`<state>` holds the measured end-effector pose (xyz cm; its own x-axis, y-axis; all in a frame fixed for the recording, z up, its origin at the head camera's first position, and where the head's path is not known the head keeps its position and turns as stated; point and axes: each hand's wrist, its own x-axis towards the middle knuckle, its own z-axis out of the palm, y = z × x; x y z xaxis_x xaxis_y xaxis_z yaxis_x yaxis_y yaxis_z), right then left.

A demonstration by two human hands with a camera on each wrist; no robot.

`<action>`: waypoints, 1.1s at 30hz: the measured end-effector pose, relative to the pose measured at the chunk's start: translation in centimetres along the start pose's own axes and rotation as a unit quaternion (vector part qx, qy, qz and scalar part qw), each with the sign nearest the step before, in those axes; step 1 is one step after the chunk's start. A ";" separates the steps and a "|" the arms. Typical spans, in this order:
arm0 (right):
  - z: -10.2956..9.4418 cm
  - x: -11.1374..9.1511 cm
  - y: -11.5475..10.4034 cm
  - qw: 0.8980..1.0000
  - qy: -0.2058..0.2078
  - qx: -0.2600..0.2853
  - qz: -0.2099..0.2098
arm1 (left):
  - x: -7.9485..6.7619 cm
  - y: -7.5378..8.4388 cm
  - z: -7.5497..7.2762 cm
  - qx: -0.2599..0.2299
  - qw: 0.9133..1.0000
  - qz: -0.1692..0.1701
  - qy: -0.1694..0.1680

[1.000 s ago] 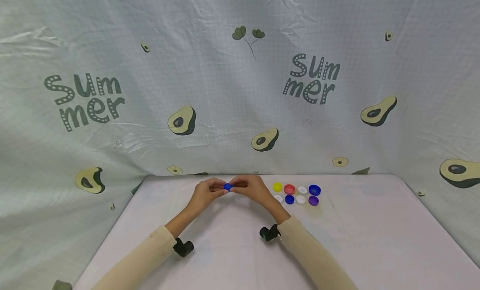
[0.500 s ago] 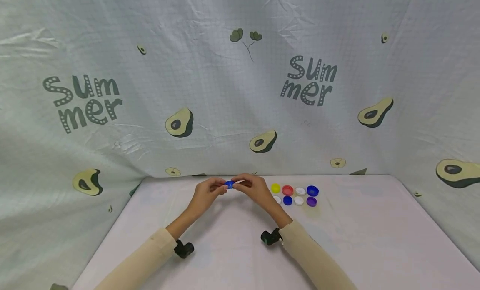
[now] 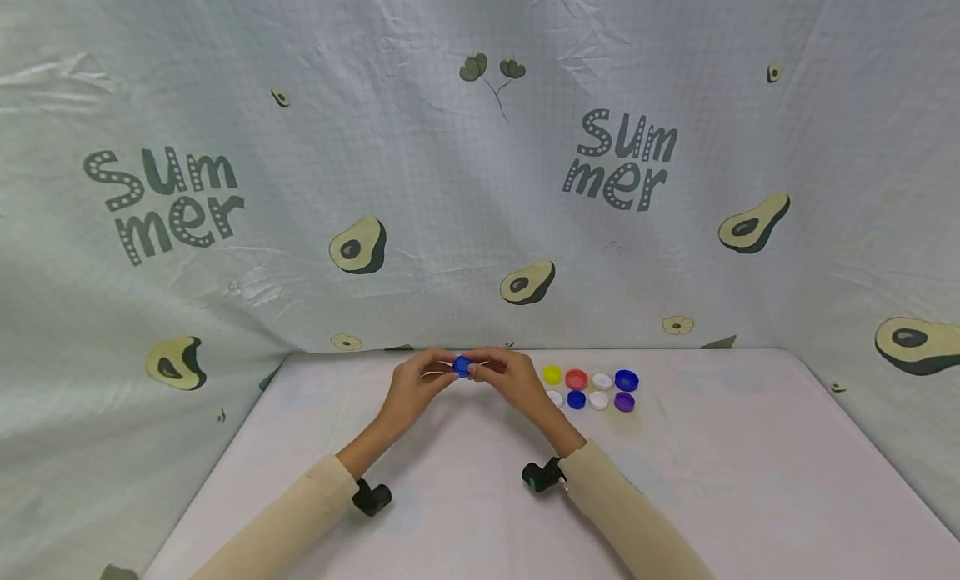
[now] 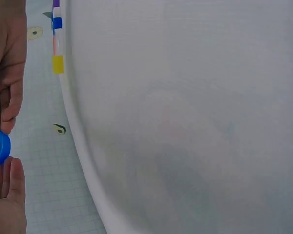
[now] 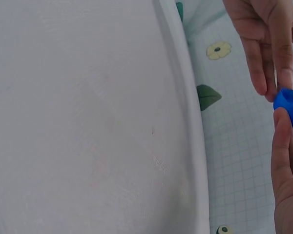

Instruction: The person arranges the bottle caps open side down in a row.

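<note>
A small blue bottle cap (image 3: 461, 366) is held up near the far edge of the table, between the fingertips of both hands. My left hand (image 3: 411, 390) pinches it from the left with thumb and fingers. From the other side my right hand (image 3: 514, 380) pinches it too. The left wrist view shows the cap (image 4: 5, 147) as a ring with a ridge, a thumb over its face. In the right wrist view the cap (image 5: 289, 108) shows a hollow in its top, partly cut off by the frame's edge.
Right of the hands, several caps lie in two rows: a yellow cap (image 3: 552, 375), a red cap (image 3: 576, 379), a large blue cap (image 3: 626, 380), a purple cap (image 3: 624, 402), a smaller blue one and white ones. A printed cloth (image 3: 435, 188) hangs behind the white table (image 3: 720, 472).
The blue cap has turned between the fingertips, its round face now tilted toward the head camera. Both hands stay nearly in place, and the other caps lie as before.
</note>
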<state>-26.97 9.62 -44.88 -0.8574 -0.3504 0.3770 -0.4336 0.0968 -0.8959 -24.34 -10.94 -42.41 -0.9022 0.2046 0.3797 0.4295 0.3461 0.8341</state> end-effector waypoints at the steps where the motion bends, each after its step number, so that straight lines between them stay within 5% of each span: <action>1: 0.0 0.0 0.0 1.000 0.003 0.005 0.006 | 0.0 0.0 0.1 0.000 1.000 0.006 -0.003; 9: 0.1 -0.2 0.1 0.998 0.007 0.046 0.049 | -0.7 2.3 0.2 0.012 0.999 0.033 -0.005; 16: -0.6 -0.4 -0.4 0.998 -0.005 -0.011 0.055 | -1.0 3.7 0.0 0.011 0.999 0.047 -0.004; 24: -1.1 -0.3 -0.6 0.995 -0.016 -0.094 0.011 | -1.0 3.5 0.2 -0.002 0.999 0.040 -0.012; 31: -1.4 -0.5 -0.8 0.991 -0.004 -0.130 -0.008 | 0.1 -0.4 0.7 0.013 0.999 0.048 -0.010; 33: -1.6 -0.5 -0.8 0.991 -0.005 -0.137 -0.008 | 0.2 -0.5 0.7 0.016 0.998 0.058 -0.011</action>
<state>-26.67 11.20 -43.95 -0.8470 -0.3641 0.3874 -0.5080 0.3395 -0.7916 -24.69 -10.42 -43.08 -0.8453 0.2652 0.4638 0.5325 0.3483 0.7714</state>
